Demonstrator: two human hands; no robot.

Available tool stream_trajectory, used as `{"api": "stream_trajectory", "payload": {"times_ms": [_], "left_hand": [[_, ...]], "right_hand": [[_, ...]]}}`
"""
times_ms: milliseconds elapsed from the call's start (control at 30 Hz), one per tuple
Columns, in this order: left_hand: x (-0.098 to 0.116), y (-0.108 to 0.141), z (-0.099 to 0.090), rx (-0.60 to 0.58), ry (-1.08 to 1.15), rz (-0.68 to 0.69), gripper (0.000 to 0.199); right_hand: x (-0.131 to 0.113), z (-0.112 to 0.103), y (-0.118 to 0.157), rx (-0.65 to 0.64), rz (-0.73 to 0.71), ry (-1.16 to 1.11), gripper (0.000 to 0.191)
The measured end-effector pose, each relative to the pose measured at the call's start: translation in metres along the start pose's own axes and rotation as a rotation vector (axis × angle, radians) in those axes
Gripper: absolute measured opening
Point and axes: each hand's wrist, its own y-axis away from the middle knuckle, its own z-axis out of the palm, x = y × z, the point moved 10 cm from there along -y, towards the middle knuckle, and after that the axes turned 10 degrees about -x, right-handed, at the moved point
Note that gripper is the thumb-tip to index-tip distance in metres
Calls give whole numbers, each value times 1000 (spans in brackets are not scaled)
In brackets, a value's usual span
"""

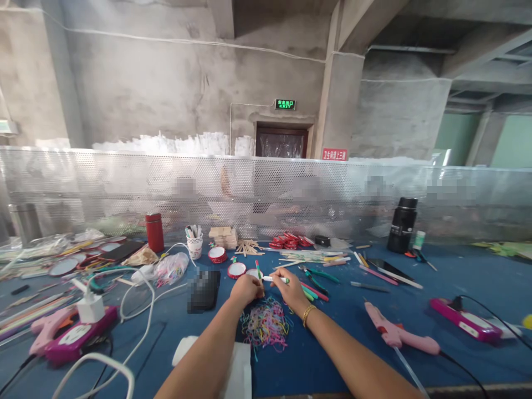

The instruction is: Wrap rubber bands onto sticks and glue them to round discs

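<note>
In the middle of the table, my left hand [247,289] is closed around a small thin stick [258,270] that stands upright, with red and green on its upper part. My right hand [293,285] grips a white marker pen with a green end [274,279], held almost level. The marker's tip points left and meets or nearly meets the stick; I cannot tell which. Just below both hands lies a tangled heap of thin coloured loops [266,324]. Round red-rimmed discs [236,270] lie just behind my left hand.
Pliers [313,275] and coloured sticks [316,292] lie right of my hands. Pink glue guns [399,334] and purple power strips [465,320] sit at both sides, with loose cables. A cup of markers [194,245], a red flask [154,233] and a black bottle [402,226] stand behind.
</note>
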Motion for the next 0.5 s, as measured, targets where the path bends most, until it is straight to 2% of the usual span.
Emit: {"api": "stream_trajectory", "payload": {"times_ms": [200, 500], "left_hand": [[-1, -1, 1, 1, 24, -20, 13], [10, 10, -2, -10, -15, -77, 14]], "right_hand": [[0, -1, 1, -5, 16, 2, 25], [-1, -2, 1, -8, 10, 38, 27]]}}
